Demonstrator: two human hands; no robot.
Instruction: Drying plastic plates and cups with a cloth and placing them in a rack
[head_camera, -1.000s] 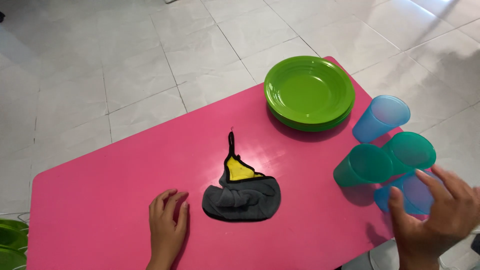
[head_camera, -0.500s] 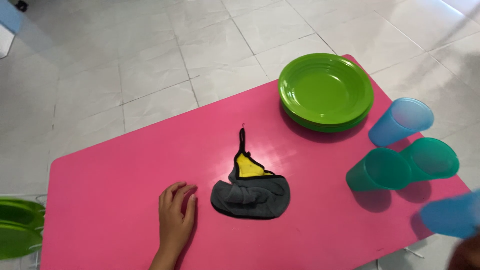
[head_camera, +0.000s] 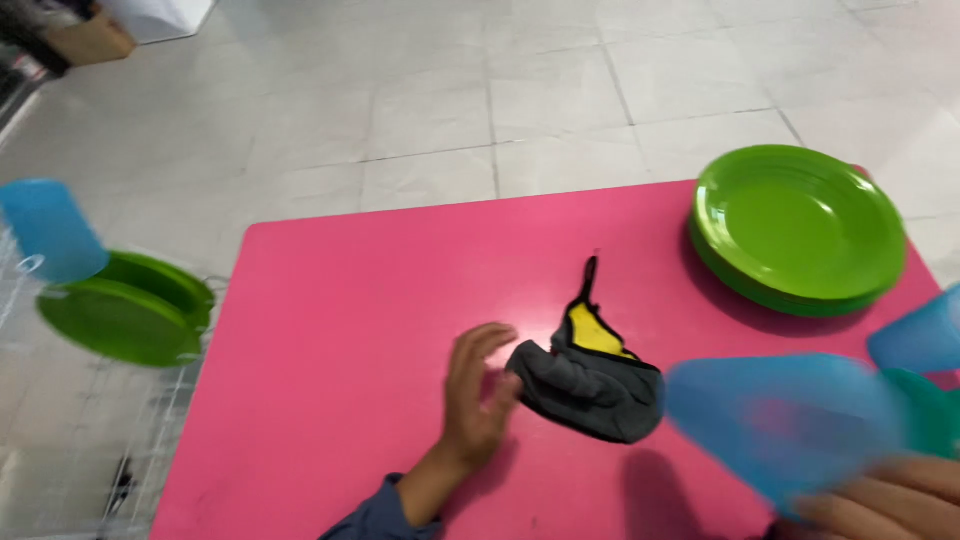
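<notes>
My left hand (head_camera: 478, 400) rests loosely open on the pink table (head_camera: 360, 300), fingertips touching the grey and yellow cloth (head_camera: 592, 378). My right hand (head_camera: 880, 500) grips a blurred blue cup (head_camera: 780, 420) just right of the cloth. Stacked green plates (head_camera: 800, 225) sit beyond it.

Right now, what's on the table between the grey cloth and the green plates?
Nothing: only bare pink table lies between cloth and plates, head view.

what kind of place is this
Probably a home or play area set up for a simple tabletop chore: a low pink plastic table on a pale tiled floor, with stacked green plastic plates and a blurred blue plastic cup held up.
</notes>
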